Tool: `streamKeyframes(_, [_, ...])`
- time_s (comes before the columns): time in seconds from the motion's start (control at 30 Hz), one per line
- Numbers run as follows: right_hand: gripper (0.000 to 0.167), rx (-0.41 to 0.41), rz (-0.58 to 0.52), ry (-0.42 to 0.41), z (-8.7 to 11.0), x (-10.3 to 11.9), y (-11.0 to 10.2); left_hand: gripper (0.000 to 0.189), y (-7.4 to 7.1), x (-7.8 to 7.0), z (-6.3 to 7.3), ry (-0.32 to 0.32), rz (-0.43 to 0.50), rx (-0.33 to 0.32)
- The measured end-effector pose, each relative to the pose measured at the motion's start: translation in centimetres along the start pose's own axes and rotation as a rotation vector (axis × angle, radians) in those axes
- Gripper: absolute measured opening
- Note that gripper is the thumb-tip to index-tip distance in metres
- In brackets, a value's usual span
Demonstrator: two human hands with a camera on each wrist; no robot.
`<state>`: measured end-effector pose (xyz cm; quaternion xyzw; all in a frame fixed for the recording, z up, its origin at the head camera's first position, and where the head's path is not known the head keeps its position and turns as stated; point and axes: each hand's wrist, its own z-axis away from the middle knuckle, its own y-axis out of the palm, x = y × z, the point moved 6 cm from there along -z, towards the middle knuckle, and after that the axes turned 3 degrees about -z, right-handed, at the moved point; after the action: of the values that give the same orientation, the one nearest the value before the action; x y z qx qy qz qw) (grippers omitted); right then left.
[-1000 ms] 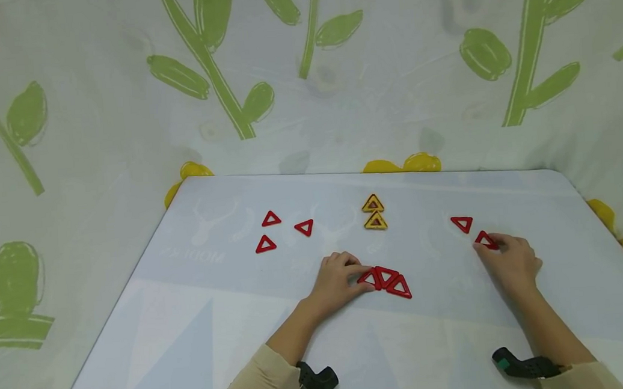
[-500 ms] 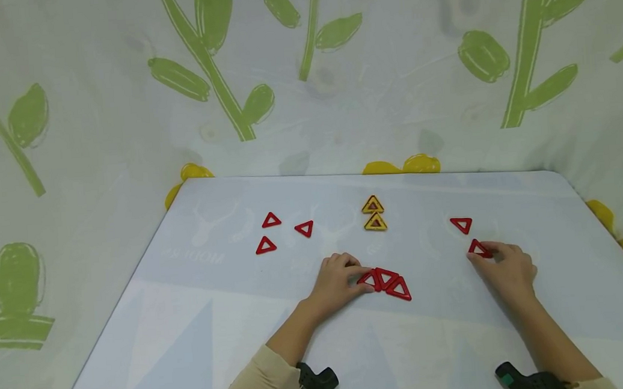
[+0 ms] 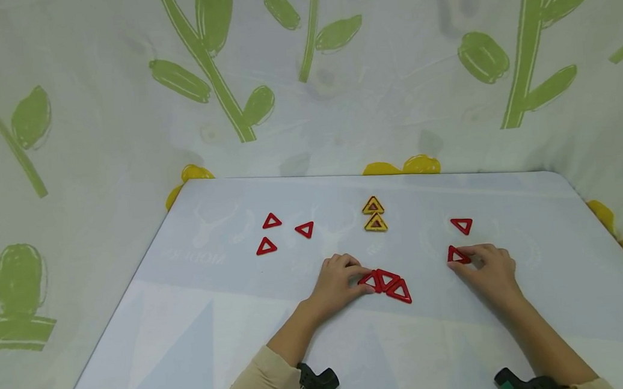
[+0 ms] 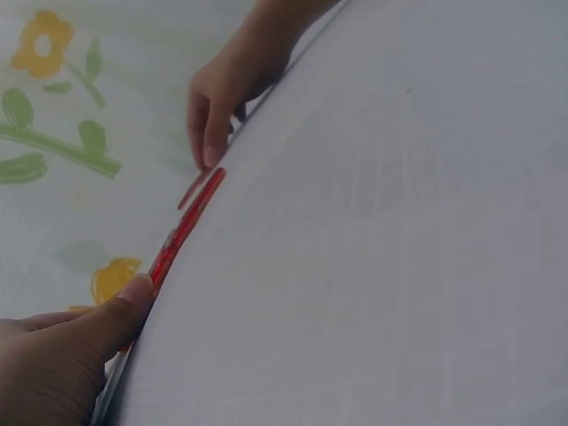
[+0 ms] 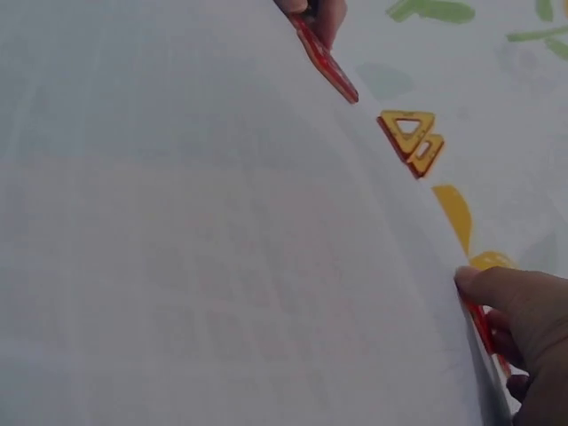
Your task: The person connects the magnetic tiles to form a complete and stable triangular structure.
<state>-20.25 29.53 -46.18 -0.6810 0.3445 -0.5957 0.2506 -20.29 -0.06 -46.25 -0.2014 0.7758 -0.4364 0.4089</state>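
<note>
Three red triangle tiles (image 3: 387, 279) lie edge to edge in a row near the middle of the table in the head view. My left hand (image 3: 339, 280) pinches the leftmost of them between thumb and fingers; the left wrist view shows the row (image 4: 185, 226) edge-on beyond the thumb. My right hand (image 3: 487, 271) pinches a separate red triangle tile (image 3: 451, 253) by its edges, a short way right of the row. In the right wrist view this tile (image 5: 481, 327) is partly hidden by the fingers. Behind it lies another loose red triangle tile (image 3: 462, 226).
Two yellow triangle tiles (image 3: 375, 222), one behind the other, lie at the back middle of the white table (image 3: 244, 320). Several red triangle tiles (image 3: 305, 229) are spread at the back left. Patterned fabric (image 3: 338, 114) rises behind the table's far edge.
My right hand has moved left and slightly toward me with its red triangle tile, coming nearer the row. My left hand has stayed on the row.
</note>
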Motion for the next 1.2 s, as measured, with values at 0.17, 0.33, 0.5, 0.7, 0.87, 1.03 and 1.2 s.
streamKeyframes(0.17, [0.041, 0.028, -0.014, -0.073, 0.0, 0.9, 0.4, 0.037, 0.1, 0.0, 0.0, 0.003, -0.004, 0.001])
streamKeyframes(0.33, [0.039, 0.046, -0.016, -0.157, -0.2, 1.7, 0.8, 0.036, 0.1, 0.0, 0.1, 0.012, 0.0, 0.008])
streamKeyframes(0.5, [0.04, 0.067, -0.018, -0.249, -0.4, 2.2, 1.3, 0.036, 0.0, -0.1, 0.2, 0.022, 0.005, 0.009])
streamKeyframes(0.7, [0.039, 0.076, -0.015, -0.342, -0.4, 2.8, 1.8, 0.036, 0.1, -0.1, 0.2, 0.028, -0.005, 0.021])
streamKeyframes(0.87, [0.038, 0.096, -0.017, -0.403, -0.4, 3.6, 2.1, 0.036, 0.1, -0.1, 0.1, 0.036, -0.011, 0.024])
streamKeyframes(1.03, [0.039, 0.174, -0.014, -0.427, -0.5, 4.3, 2.8, 0.036, 0.2, 0.0, 0.0, 0.033, -0.011, 0.027])
streamKeyframes(1.2, [0.04, 0.192, -0.022, -0.485, -0.6, 4.7, 3.4, 0.035, 0.1, 0.0, 0.0, 0.036, -0.011, 0.024])
